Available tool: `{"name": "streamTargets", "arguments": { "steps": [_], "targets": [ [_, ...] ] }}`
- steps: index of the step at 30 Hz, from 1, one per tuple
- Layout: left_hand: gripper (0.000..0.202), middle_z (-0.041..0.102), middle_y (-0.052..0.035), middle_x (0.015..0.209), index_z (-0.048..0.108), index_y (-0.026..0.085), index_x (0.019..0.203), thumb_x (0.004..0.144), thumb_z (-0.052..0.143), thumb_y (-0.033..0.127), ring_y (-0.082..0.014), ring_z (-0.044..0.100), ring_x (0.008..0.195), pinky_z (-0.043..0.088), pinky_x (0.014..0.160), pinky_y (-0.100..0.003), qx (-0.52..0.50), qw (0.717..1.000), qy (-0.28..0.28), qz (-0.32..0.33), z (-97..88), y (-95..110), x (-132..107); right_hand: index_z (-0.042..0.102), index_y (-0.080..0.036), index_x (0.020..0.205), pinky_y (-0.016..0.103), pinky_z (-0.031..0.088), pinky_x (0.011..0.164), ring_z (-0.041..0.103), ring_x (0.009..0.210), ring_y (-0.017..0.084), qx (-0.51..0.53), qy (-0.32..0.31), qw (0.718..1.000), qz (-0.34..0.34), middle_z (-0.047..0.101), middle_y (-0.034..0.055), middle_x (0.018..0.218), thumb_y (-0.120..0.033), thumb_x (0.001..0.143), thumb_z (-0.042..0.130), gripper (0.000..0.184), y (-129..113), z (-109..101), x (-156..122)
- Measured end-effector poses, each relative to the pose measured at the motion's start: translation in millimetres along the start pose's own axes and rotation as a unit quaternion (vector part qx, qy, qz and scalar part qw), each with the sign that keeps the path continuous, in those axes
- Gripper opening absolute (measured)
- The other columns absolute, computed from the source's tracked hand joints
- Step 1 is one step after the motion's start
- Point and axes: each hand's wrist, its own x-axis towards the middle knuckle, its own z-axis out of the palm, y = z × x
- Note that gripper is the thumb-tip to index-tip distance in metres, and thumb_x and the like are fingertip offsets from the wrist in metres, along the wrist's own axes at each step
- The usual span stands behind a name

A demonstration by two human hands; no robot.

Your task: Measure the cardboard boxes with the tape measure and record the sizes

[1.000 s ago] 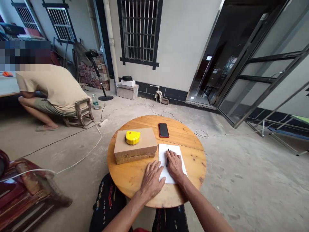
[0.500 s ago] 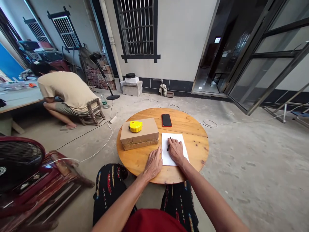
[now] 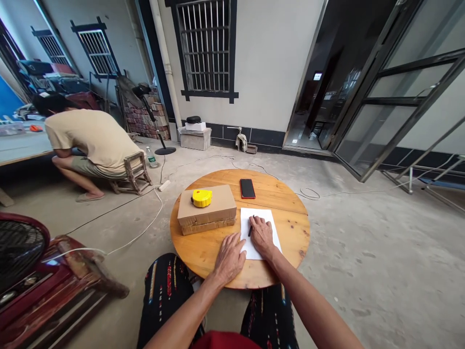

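A round wooden table (image 3: 283,194) stands in front of me. My right hand (image 3: 261,235) rests on a white sheet of paper (image 3: 271,228) and is closed around a black pen (image 3: 250,227). My left hand (image 3: 230,257) lies flat on the tabletop with fingers spread, its fingertips at the paper's left edge. A cardboard box (image 3: 207,211) sits at the table's left with a yellow tape measure (image 3: 202,198) on top. A black phone in a red case (image 3: 247,188) lies at the far side.
Another person (image 3: 90,140) bends forward on a small wooden stool (image 3: 134,172) at the left. White cables (image 3: 145,225) run across the concrete floor. A red fan (image 3: 22,257) lies at the lower left. An open glass door (image 3: 392,102) stands at the right.
The view shifted slightly; my hands stay on the paper and table. My left hand has slid back a little toward me along the paper's edge.
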Motion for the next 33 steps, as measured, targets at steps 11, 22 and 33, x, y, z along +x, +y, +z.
{"name": "streamTargets", "arguments": {
  "steps": [11,22,33],
  "targets": [
    [0.038,0.053,-0.0105,0.144,0.060,0.016,0.126,0.090,0.050,0.023,-0.0281,0.040,0.139,0.027,0.118,-0.050,-0.007,1.000,0.013,0.004,1.3,4,-3,0.054,-0.017,0.127,0.035,0.031,0.093,0.053,0.107,0.023,0.012,-0.036,0.993,-0.111,0.063,0.0120,0.118,-0.009,0.091,0.042,0.039,-4,-14,6],
    [0.040,0.051,-0.0096,0.147,0.059,0.018,0.128,0.089,0.050,0.022,-0.0290,0.039,0.139,0.028,0.117,-0.052,-0.001,1.000,0.000,-0.007,3.9,3,-1,0.052,-0.018,0.133,0.030,0.035,0.096,0.051,0.120,0.021,0.072,-0.047,0.990,-0.116,0.060,0.0115,0.133,-0.006,0.089,0.041,0.047,9,0,57],
    [0.042,0.049,-0.0063,0.149,0.058,0.018,0.129,0.088,0.051,0.019,-0.0271,0.039,0.140,0.027,0.118,-0.049,0.004,1.000,-0.018,-0.012,-0.9,4,0,0.056,-0.017,0.133,0.036,0.036,0.097,0.050,0.123,0.026,0.039,-0.037,0.998,-0.032,0.061,0.0145,0.133,-0.005,0.092,0.042,0.045,83,-14,37]
  ]
}}
